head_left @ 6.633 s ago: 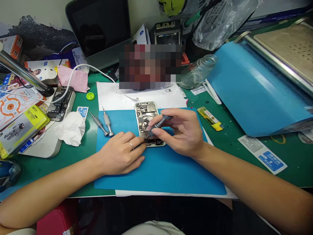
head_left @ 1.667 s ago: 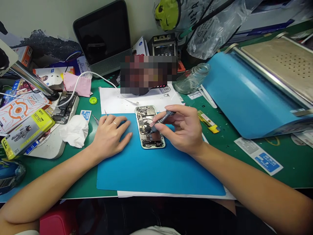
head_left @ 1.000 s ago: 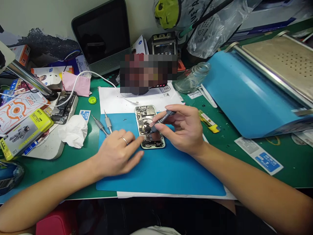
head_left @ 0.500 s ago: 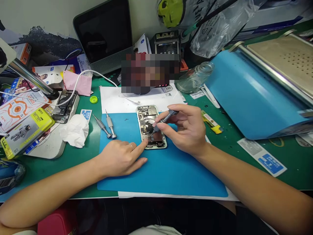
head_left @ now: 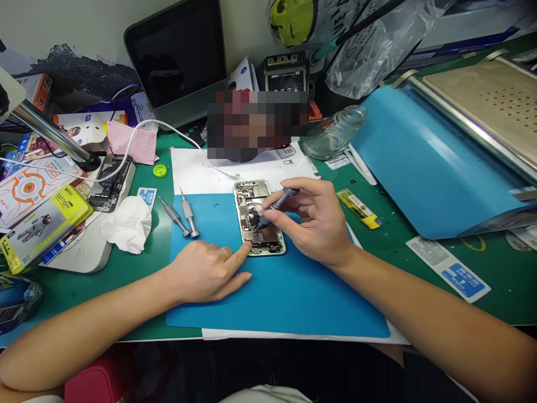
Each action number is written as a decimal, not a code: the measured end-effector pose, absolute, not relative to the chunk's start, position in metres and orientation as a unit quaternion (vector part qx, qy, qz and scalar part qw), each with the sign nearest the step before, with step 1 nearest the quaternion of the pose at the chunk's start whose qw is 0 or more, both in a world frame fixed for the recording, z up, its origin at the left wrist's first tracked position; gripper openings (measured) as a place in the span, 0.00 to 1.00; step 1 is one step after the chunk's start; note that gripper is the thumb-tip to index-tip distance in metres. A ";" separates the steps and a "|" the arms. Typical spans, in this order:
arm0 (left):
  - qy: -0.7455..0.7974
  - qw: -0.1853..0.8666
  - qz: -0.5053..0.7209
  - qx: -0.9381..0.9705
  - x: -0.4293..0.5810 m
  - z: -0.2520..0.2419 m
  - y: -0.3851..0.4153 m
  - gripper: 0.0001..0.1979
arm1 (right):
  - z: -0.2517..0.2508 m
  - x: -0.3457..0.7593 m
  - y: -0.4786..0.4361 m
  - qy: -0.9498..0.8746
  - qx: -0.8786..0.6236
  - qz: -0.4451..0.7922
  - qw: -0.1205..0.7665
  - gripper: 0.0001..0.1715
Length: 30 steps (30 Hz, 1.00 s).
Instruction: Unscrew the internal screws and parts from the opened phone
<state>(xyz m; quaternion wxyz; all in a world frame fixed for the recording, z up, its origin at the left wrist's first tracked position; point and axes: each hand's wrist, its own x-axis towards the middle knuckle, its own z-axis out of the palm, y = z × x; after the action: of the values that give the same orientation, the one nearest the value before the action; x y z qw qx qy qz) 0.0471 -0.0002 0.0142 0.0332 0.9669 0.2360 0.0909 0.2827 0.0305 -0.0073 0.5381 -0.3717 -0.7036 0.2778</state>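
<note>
An opened smartphone [head_left: 262, 239] lies on the blue mat [head_left: 277, 296], its circuit boards and inner parts bare. My right hand [head_left: 321, 221] pinches a grey screwdriver [head_left: 274, 208] between thumb and fingers, tilted so its tip points down at the left side of the phone's inside. Whether the tip touches a screw is too small to tell. From the left, my left hand [head_left: 207, 271] presses its stretched index fingertip on the phone's lower left edge; the thumb is apart and nothing is held. Two more screwdrivers [head_left: 188, 212] lie on the mat, left of the phone.
At left, another opened phone [head_left: 109, 182], a crumpled tissue [head_left: 128, 224] and a yellow battery box [head_left: 46, 224] crowd the green table. A white cable [head_left: 180, 131] arches behind. To the right are a glass jar [head_left: 333, 134], a yellow packet [head_left: 358, 207] and a blue-sheeted machine [head_left: 419, 162].
My right hand and the screwdriver have shifted slightly left, with the tip now a little higher up the phone. My left hand keeps its place on the phone's edge.
</note>
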 end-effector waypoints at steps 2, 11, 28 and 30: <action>0.231 0.028 0.105 0.967 0.047 0.015 0.000 0.23 | -0.008 0.283 0.030 -0.705 -0.372 0.286 0.532 0.26; 0.216 0.023 0.165 0.962 0.048 0.018 0.005 0.19 | -0.008 0.282 0.030 -0.698 -0.369 0.298 0.537 0.24; 0.218 0.050 0.086 0.971 0.051 0.019 0.007 0.30 | -0.005 0.282 0.031 -0.703 -0.372 0.264 0.545 0.25; 0.222 0.055 0.074 0.971 0.051 0.019 0.007 0.31 | -0.005 0.282 0.031 -0.703 -0.375 0.263 0.544 0.25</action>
<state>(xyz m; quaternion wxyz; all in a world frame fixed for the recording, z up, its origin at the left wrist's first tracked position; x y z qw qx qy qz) 0.0507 0.0072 0.0187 0.0553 0.9706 0.2222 0.0744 0.2825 0.0307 -0.0050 0.5441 -0.3751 -0.7028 0.2631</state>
